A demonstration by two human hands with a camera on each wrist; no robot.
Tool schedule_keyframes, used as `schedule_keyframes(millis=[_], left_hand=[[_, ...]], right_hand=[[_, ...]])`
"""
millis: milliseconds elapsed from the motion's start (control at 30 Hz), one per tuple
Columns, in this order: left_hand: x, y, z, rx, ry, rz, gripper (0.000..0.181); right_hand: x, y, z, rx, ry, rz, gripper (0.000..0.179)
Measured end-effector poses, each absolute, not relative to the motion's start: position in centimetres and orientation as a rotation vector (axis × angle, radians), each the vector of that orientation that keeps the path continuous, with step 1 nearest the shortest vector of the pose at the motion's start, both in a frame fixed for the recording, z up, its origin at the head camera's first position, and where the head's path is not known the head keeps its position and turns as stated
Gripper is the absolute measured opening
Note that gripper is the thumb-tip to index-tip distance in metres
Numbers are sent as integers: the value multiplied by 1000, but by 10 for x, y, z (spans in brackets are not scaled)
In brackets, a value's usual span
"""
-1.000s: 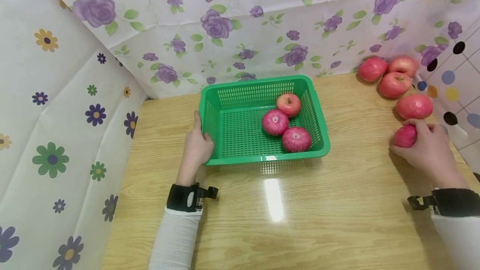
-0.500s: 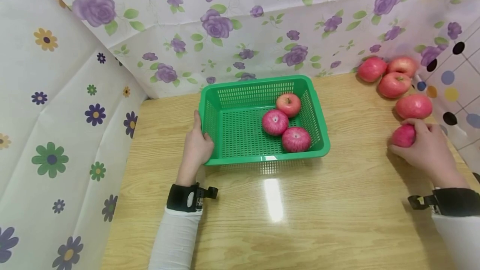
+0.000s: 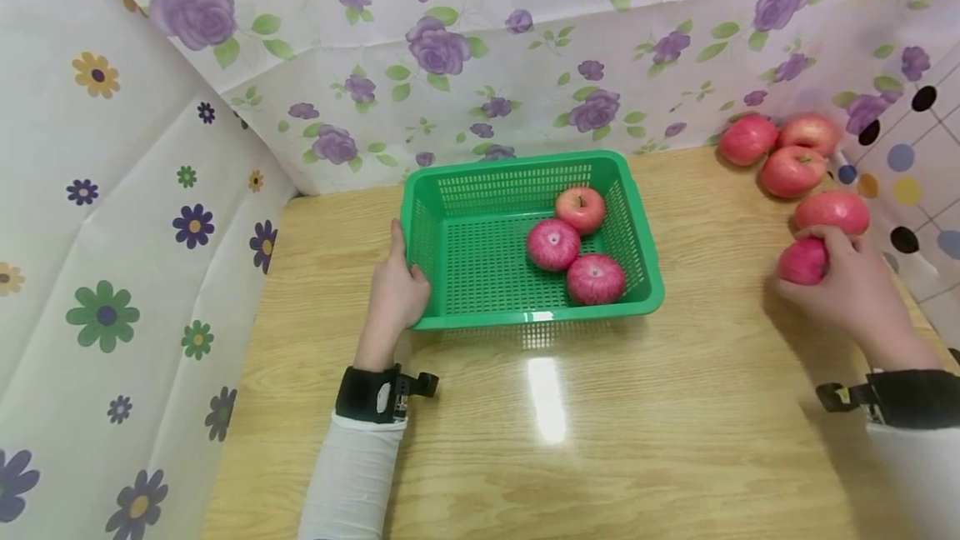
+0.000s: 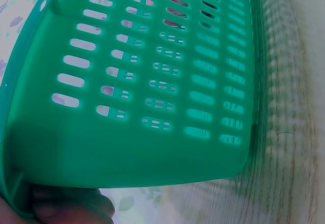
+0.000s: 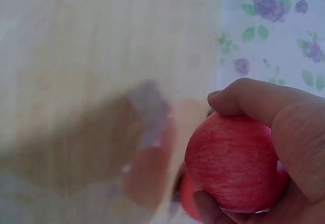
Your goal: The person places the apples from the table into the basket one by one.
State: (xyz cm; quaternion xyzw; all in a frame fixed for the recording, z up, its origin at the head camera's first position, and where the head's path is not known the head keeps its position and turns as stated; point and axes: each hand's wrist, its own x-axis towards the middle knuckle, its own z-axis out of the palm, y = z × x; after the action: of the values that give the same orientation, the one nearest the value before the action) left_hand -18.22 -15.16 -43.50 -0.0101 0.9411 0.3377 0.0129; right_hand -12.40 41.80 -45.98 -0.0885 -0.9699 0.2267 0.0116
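Note:
In the head view my left hand (image 3: 397, 290) grips the left side of a green plastic basket (image 3: 480, 322), thumb over its rim. The left wrist view shows the basket's slotted wall (image 4: 122, 158) and fingers (image 4: 71, 203) curled at its edge. Two dark red apples (image 3: 553, 245) and a lighter one (image 3: 580, 210) lie in its right half. At the far right my right hand (image 3: 862, 294) holds a red apple (image 3: 802, 262) between thumb and fingers. The right wrist view has this apple (image 5: 233, 163) close up, over its shadow on the table.
Several more apples (image 3: 792, 172) sit along the table's back right corner, one (image 3: 832, 212) just beyond my right hand. Flowered sheets (image 3: 450, 98) hang behind and at the left; a dotted tile wall (image 3: 918, 190) borders the right. The wooden table (image 3: 637, 423) spreads in front.
My right hand has raised the apple slightly, shifting it a little up and left in the head view. The left hand and basket have stayed in place.

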Motion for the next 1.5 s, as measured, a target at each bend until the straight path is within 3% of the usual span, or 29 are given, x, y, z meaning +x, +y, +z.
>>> schedule_keyframes(millis=[300, 733, 1067, 1233, 1500], left_hand=[[-181, -150, -435, -19, 2928, 1061, 80], [-181, -148, -439, -33, 2920, 1034, 81], [-184, -151, -433, -26, 2953, 1035, 80], [-184, -150, -432, -28, 2947, 1036, 81], [-185, -152, -435, -23, 2965, 1024, 81]], right_hand=[[-155, 384, -417, -78, -2890, 838, 87], [-167, 270, -375, 287, -2824, 1063, 82], [-170, 190, -378, 680, -2912, 973, 83], [-171, 165, -385, 832, -2856, 950, 73], [-171, 135, -395, 911, -2911, 865, 71]])
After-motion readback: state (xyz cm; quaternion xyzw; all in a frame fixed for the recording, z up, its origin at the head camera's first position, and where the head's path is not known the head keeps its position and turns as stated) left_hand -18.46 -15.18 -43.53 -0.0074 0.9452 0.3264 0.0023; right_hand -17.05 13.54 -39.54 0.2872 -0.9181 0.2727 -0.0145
